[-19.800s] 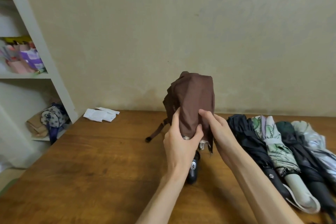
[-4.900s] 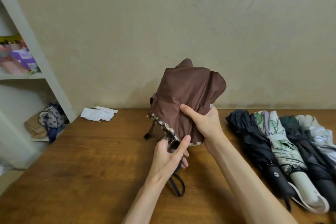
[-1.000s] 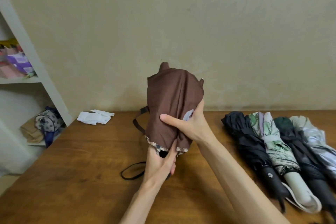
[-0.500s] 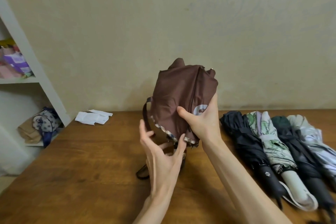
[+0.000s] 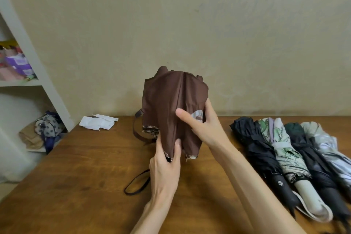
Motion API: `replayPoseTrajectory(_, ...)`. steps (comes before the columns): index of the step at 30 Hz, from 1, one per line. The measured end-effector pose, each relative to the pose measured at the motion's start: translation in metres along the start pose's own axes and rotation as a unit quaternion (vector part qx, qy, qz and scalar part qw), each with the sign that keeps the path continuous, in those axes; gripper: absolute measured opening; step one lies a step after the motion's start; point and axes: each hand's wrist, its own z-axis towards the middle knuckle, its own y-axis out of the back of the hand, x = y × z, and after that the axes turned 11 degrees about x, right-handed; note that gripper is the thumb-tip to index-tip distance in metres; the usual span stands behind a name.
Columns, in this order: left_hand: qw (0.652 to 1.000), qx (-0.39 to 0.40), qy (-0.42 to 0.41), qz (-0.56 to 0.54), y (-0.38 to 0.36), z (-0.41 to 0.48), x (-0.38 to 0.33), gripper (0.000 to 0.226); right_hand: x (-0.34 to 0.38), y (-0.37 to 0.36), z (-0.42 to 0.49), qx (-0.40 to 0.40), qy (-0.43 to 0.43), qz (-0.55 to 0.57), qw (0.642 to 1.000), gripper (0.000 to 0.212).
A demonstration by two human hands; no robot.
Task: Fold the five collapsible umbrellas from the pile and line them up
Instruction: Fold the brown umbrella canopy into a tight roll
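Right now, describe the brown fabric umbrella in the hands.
The brown fabric umbrella is held tip-up over the wooden table, its canopy collapsed but loose. A patterned trim edges the hem. A pale round patch shows by the right hand, which grips the canopy's right side, thumb across the front. The left hand pinches a pleat at the hem. A brown closure strap hangs free beside it, and a dark wrist loop lies on the table.
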Motion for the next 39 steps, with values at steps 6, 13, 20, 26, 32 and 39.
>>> replayPoseTrajectory(6,0.998,0.015,0.051,-0.021,0.003,0.006,0.011,0.088,0.0,0.044,-0.002,-0.023,0.043,-0.075,0.996,0.062)
replayPoseTrajectory(13,0.996,0.033,0.069,-0.039,0.005,0.01,0.012,0.077,-0.007,0.069,0.003,-0.052,0.064,-0.162,0.983,0.02)
replayPoseTrajectory(20,0.995,0.037,0.064,-0.068,0.012,0.015,0.014,0.086,-0.007,0.099,0.002,-0.096,0.074,-0.214,0.969,0.009)
replayPoseTrajectory(26,0.998,0.033,0.028,-0.048,0.031,0.022,0.019,0.072,-0.008,0.102,0.002,-0.081,0.088,-0.143,0.982,0.009)
replayPoseTrajectory(32,0.999,0.022,0.022,-0.045,0.038,0.025,0.023,0.074,-0.007,0.09,0.002,-0.028,0.06,-0.117,0.991,0.023)
replayPoseTrajectory(39,0.998,0.011,0.03,-0.052,0.037,0.026,0.027,0.069,-0.017,0.098,0.007,-0.047,0.06,-0.227,0.971,0.01)
